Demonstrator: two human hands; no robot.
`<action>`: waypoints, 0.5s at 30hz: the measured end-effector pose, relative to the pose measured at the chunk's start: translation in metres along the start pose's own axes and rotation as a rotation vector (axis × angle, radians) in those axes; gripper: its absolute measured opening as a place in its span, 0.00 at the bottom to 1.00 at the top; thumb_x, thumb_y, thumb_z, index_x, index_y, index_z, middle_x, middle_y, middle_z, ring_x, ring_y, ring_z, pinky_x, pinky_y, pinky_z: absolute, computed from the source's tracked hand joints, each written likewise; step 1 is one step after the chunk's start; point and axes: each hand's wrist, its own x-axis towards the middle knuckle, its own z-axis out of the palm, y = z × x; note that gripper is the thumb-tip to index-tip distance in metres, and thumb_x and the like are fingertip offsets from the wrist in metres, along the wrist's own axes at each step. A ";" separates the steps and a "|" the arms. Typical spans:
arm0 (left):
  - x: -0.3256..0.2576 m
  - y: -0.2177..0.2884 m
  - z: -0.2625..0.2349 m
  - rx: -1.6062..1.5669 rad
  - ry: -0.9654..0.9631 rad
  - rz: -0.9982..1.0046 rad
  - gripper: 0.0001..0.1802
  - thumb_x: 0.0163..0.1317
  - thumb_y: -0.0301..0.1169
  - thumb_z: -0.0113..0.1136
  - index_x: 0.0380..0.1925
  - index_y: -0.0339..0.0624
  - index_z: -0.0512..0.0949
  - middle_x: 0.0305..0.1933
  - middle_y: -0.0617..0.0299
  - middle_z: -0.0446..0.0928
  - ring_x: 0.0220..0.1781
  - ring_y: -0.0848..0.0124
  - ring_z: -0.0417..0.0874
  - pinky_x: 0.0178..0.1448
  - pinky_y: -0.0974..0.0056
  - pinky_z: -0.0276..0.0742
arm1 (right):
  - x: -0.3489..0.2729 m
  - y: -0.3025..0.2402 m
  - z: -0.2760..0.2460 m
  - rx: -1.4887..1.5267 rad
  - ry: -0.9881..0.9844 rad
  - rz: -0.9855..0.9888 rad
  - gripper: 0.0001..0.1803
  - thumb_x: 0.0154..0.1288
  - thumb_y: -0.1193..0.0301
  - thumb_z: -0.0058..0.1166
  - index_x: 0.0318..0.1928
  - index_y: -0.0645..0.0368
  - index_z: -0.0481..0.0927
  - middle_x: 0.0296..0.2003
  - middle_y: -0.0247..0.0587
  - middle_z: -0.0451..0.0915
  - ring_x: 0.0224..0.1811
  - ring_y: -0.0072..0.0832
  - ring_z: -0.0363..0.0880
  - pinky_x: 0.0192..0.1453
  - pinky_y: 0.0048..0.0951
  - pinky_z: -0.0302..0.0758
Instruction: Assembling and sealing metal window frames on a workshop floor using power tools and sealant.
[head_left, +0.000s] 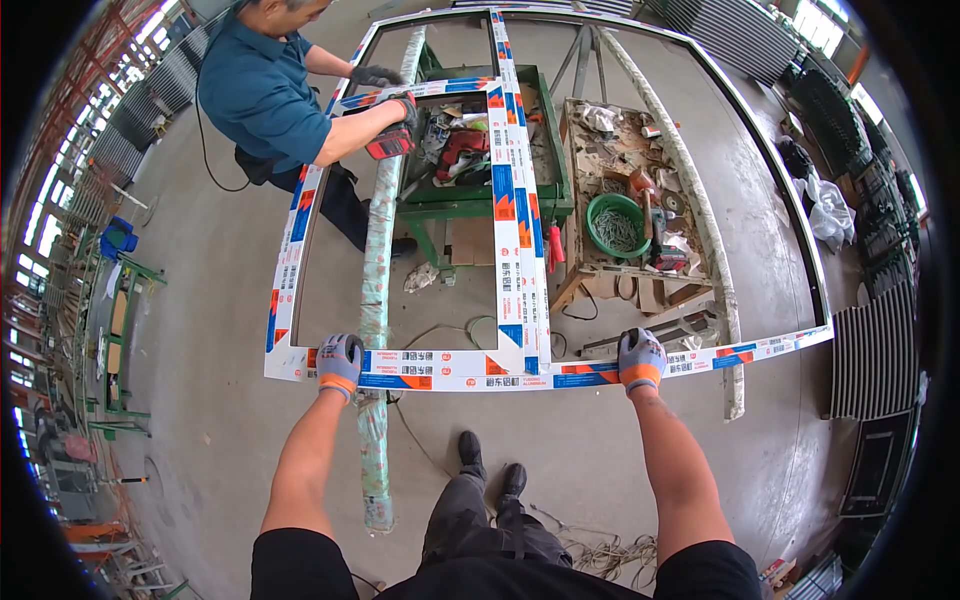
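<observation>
A large window frame [460,382], wrapped in white, blue and orange protective film, lies flat across two padded support bars. At its near edge, my left hand [340,364] in a grey and orange work glove is closed around the frame rail, left of the wrapped green bar [377,250]. My right hand [641,360], gloved alike, grips the same rail farther right. Both thumbs and fingertips are partly hidden by gloves and rail. Across the frame at the far left, a co-worker [265,90] in a blue shirt holds a red and black power tool [390,142] over the frame's inner corner.
Under the frame stand a green tool cart [560,190] and a wooden bench [590,262] bearing a green basket of screws [617,224]. A second padded bar [690,185] runs at right. Cables [610,555] lie on the floor near my feet. Stacked profiles [875,350] line the right side.
</observation>
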 end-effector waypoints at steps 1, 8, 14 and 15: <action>0.000 0.000 0.001 0.007 0.006 0.000 0.16 0.61 0.36 0.58 0.44 0.38 0.79 0.50 0.50 0.79 0.56 0.54 0.76 0.63 0.54 0.70 | 0.000 0.000 0.000 -0.001 0.000 0.001 0.13 0.64 0.59 0.53 0.36 0.53 0.83 0.38 0.44 0.83 0.44 0.45 0.79 0.51 0.42 0.74; 0.002 0.004 -0.002 -0.030 -0.017 -0.014 0.16 0.61 0.36 0.58 0.44 0.37 0.79 0.50 0.50 0.79 0.57 0.54 0.76 0.64 0.54 0.70 | -0.001 0.000 -0.002 -0.007 0.023 -0.016 0.12 0.64 0.60 0.53 0.35 0.54 0.83 0.37 0.45 0.82 0.43 0.46 0.80 0.49 0.42 0.75; 0.001 0.003 -0.001 -0.010 -0.013 -0.023 0.16 0.61 0.36 0.58 0.44 0.37 0.79 0.51 0.50 0.79 0.57 0.54 0.76 0.64 0.54 0.70 | -0.001 -0.001 -0.004 0.011 0.035 -0.038 0.12 0.64 0.61 0.52 0.35 0.55 0.83 0.37 0.47 0.82 0.42 0.47 0.80 0.48 0.44 0.75; 0.001 0.003 -0.002 -0.008 -0.015 -0.022 0.16 0.61 0.36 0.58 0.44 0.37 0.80 0.51 0.50 0.79 0.57 0.54 0.76 0.65 0.54 0.70 | -0.002 -0.002 -0.004 0.013 0.035 -0.038 0.12 0.64 0.61 0.52 0.35 0.55 0.82 0.37 0.47 0.82 0.42 0.47 0.80 0.48 0.44 0.75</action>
